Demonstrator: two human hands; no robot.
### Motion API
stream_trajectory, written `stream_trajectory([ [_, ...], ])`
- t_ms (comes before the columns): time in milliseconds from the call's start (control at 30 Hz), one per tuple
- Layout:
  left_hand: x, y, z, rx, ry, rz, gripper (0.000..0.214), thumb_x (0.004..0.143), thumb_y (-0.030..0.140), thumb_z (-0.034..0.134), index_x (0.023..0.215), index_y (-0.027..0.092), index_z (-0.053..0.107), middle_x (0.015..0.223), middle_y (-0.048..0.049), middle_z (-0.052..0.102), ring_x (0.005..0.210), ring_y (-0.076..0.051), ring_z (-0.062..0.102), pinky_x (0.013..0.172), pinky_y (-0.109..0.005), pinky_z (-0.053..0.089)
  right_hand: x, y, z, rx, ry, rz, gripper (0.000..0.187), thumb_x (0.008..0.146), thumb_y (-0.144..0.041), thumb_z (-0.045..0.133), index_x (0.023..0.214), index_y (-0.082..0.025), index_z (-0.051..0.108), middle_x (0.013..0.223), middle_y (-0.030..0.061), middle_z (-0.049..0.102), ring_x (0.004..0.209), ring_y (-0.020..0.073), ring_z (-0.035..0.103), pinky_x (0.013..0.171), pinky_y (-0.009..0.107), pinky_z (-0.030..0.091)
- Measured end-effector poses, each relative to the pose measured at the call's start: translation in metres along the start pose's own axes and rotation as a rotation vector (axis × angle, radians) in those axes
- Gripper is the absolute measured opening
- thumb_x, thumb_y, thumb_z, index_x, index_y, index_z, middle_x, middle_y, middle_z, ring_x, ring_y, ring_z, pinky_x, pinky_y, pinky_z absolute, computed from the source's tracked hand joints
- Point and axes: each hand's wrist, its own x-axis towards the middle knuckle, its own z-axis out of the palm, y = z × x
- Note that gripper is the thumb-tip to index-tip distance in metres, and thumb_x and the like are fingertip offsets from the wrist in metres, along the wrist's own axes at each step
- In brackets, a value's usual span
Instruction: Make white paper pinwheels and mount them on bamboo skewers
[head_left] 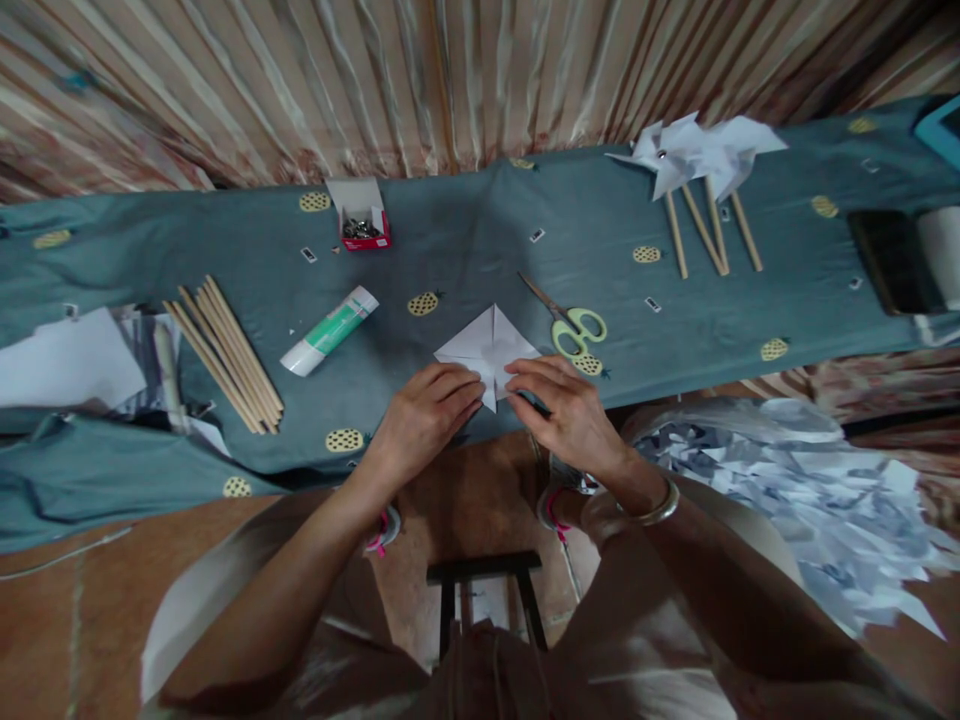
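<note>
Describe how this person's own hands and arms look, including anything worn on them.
The left hand and right hand are ungloved, with no sleeves over the forearms. A shiny, silvery bangle circles the right wrist; none shows on the left.

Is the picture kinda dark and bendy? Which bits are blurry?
In the head view, yes, the light is dim, though the folded paper looks bright and the floor between the feet is shadowy; in the head view, the curtain fans outward, perhaps from a wide lens; in the head view, the top corners look smeary, while the scissors look clearer.
</note>
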Motion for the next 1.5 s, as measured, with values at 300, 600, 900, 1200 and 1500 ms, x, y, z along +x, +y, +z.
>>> stream_trajectory([
  [300, 0.001, -0.001, 0.0, 0.004, 0.007, -0.005, 0.022, 0.094, 0.019, 0.053, 0.112, 0.013, 0.064, 0.103, -0.0104, 0.071, 0.099, -0.021, 0.063, 0.087, -0.037, 0.056, 0.0, -0.005, -0.009, 0.046, -0.07, 0.009, 0.021, 0.085, -0.038, 0.064, 0.096, -0.02, 0.066, 0.114, 0.0091, 0.069, 0.107, 0.0248, 0.061, 0.095, 0.045, 0.05],
  [600, 0.007, -0.003, 0.005, -0.119, 0.058, -0.091, 0.017, 0.094, 0.022, 0.054, 0.1, 0.014, 0.068, 0.095, -0.0079, 0.07, 0.091, -0.018, 0.062, 0.083, -0.033, 0.054, 0.005, -0.005, 0.002, 0.086, 0.033, 0.074, 0.019, 0.087, -0.02, 0.058, 0.106, -0.02, 0.064, 0.112, 0.0074, 0.07, 0.106, 0.0219, 0.063, 0.095, 0.041, 0.05],
  [900, 0.009, 0.004, 0.004, -0.202, 0.073, -0.224, 0.016, 0.092, 0.022, 0.057, 0.107, 0.018, 0.064, 0.093, -0.0048, 0.07, 0.088, -0.016, 0.063, 0.081, -0.032, 0.053, 0.015, -0.007, 0.016, 0.12, 0.099, 0.207, 0.011, 0.09, -0.022, 0.059, 0.083, -0.022, 0.067, 0.11, 0.0055, 0.071, 0.105, 0.0218, 0.062, 0.093, 0.041, 0.049],
  [1200, 0.006, 0.002, 0.008, -0.246, 0.087, -0.194, 0.018, 0.093, 0.017, 0.054, 0.104, 0.018, 0.068, 0.098, -0.0072, 0.07, 0.092, -0.017, 0.064, 0.082, -0.033, 0.054, 0.014, -0.007, 0.014, 0.086, 0.101, 0.203, 0.01, 0.09, -0.023, 0.058, 0.085, -0.022, 0.066, 0.111, 0.0061, 0.07, 0.104, 0.0222, 0.062, 0.095, 0.042, 0.049],
  [1500, 0.005, 0.001, 0.006, -0.223, 0.057, -0.199, 0.019, 0.093, 0.017, 0.054, 0.105, 0.019, 0.069, 0.1, -0.0077, 0.069, 0.094, -0.017, 0.064, 0.082, -0.032, 0.055, 0.008, -0.006, 0.01, 0.049, 0.093, 0.162, 0.014, 0.092, -0.02, 0.054, 0.093, -0.022, 0.068, 0.11, 0.006, 0.07, 0.103, 0.022, 0.062, 0.095, 0.042, 0.049],
])
